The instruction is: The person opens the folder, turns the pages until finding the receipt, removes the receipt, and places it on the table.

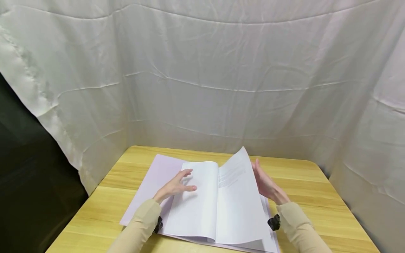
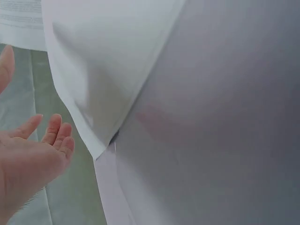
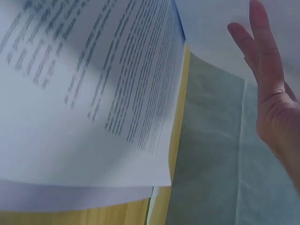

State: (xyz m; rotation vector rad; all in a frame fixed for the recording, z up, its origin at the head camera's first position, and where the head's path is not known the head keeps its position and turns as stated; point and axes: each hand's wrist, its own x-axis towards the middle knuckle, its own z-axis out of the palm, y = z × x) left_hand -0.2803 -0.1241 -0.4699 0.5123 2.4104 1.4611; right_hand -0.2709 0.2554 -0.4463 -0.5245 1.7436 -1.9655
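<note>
A stack of white pages (image 1: 193, 211) lies spread inside a pale lilac folder (image 1: 143, 189), with a fold down the middle. One printed sheet (image 1: 238, 211) on the right is lifted, its upper corner raised and its lower edge bowed. My left hand (image 1: 175, 186) hovers over the left-hand page, thumb and fingers spread apart, holding nothing. My right hand (image 1: 267, 184) is at the outer edge of the lifted sheet, thumb pointing up and some fingers hidden behind the paper. In the right wrist view that hand (image 3: 272, 79) has extended fingers, with lines of text on the page (image 3: 108, 84) beside it.
The folder rests on a light wood-grain table (image 1: 316, 196), near its front edge. Pale grey cloth (image 1: 221, 77) hangs behind the table and along both sides. A dark area (image 1: 31, 175) shows at the far left. A black wrist strap piece (image 1: 274, 222) sits at the right sleeve.
</note>
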